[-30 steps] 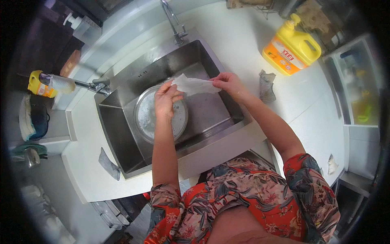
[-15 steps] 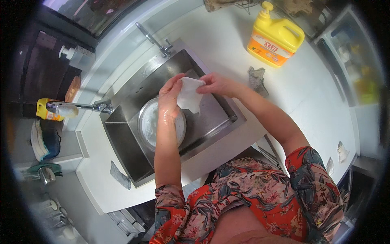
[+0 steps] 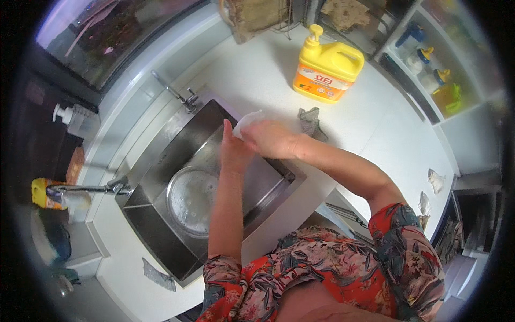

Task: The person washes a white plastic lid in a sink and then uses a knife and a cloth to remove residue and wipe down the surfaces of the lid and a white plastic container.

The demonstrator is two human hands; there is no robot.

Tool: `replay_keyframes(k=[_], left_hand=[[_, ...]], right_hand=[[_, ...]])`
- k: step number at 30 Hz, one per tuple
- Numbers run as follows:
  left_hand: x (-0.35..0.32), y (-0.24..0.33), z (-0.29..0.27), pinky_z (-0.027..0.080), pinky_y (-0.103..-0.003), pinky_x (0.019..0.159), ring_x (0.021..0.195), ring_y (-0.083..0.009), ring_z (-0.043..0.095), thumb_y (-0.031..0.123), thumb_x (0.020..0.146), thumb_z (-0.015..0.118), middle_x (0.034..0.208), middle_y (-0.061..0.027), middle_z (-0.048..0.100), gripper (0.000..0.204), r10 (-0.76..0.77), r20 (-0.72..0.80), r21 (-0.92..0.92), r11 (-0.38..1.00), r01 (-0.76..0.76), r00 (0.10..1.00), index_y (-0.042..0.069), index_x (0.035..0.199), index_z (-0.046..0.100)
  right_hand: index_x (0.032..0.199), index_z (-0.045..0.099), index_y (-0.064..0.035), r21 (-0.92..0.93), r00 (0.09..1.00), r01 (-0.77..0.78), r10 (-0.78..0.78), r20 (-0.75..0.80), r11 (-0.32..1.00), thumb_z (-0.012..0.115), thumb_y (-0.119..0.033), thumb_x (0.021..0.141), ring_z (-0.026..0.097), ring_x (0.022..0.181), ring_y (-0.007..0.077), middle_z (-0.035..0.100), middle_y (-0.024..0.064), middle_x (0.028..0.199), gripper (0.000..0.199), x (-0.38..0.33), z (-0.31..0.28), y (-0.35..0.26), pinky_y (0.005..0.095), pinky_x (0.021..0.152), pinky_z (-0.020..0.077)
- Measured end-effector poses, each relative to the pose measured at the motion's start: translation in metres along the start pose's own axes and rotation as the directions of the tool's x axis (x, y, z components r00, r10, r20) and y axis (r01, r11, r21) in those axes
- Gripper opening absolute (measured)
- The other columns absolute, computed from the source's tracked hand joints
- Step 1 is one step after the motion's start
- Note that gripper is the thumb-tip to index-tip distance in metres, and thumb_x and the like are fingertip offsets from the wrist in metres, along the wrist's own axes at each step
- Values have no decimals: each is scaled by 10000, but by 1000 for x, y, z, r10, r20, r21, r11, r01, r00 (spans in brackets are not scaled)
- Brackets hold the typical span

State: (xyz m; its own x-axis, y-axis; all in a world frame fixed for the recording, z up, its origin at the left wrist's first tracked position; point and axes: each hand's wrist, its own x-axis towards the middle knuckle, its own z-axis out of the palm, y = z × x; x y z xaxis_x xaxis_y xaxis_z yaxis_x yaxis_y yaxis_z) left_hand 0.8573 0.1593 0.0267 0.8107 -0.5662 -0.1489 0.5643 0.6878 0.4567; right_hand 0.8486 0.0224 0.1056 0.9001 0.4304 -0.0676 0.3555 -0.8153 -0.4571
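Steel bowl (image 3: 194, 201) sits in the sink (image 3: 161, 252) below; left hand (image 3: 234, 149) and right hand (image 3: 270, 138) pinch a white wipe (image 3: 248, 121) over the far rim — likely thin, limp, light, best gripped bunched; jug (image 3: 326, 67) beyond.

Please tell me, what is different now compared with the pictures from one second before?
Both hands, left hand and right hand, have gathered the spread white cloth into a bunch and carried it toward the sink's far corner. The round metal basin stayed in place.

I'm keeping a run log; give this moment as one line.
hands: left hand and right hand grip white cloth | below: sink, round basin
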Motion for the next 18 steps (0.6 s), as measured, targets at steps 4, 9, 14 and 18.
replay_keyframes(k=[4, 9, 14, 18], left_hand=[[20, -13, 35, 223, -435, 1020, 1212, -286, 347, 487, 897, 270, 1241, -165, 446, 624, -27, 120, -244, 968, 56, 992, -29, 1228, 393], [61, -11, 81, 175, -400, 1037, 1225, -283, 320, 400, 905, 319, 1313, -150, 354, 558, 78, 366, 382, 896, -226, 927, 4, 1296, 285], [107, -14, 134, 235, -407, 1022, 1214, -274, 337, 377, 906, 354, 1315, -134, 342, 565, -98, 381, -197, 963, 185, 919, -22, 1293, 251], [125, -23, 145, 244, -426, 1020, 1211, -285, 349, 317, 889, 394, 1289, -153, 387, 507, -14, 250, -124, 991, 46, 968, -28, 1254, 327]], right_hand=[[985, 593, -21, -19, 998, -23, 21, -53, 1000, 558, -202, 798, 579, 861, 313, 600, 162, 952, 263, -14, -60, 13, 363, 762, 460], [944, 614, -11, 120, 795, 16, 60, -603, 993, 522, -299, 856, 582, 762, 110, 632, 63, 820, 315, 12, -176, 84, 234, 690, 464], [933, 614, 4, 245, 952, -201, 248, -178, 948, 450, -449, 848, 553, 831, 154, 624, 83, 850, 489, 43, -180, 131, 277, 789, 420], [874, 626, 13, 223, 961, -257, 273, -41, 940, 386, -434, 861, 551, 841, 196, 618, 102, 853, 507, 50, -176, 144, 291, 807, 410]])
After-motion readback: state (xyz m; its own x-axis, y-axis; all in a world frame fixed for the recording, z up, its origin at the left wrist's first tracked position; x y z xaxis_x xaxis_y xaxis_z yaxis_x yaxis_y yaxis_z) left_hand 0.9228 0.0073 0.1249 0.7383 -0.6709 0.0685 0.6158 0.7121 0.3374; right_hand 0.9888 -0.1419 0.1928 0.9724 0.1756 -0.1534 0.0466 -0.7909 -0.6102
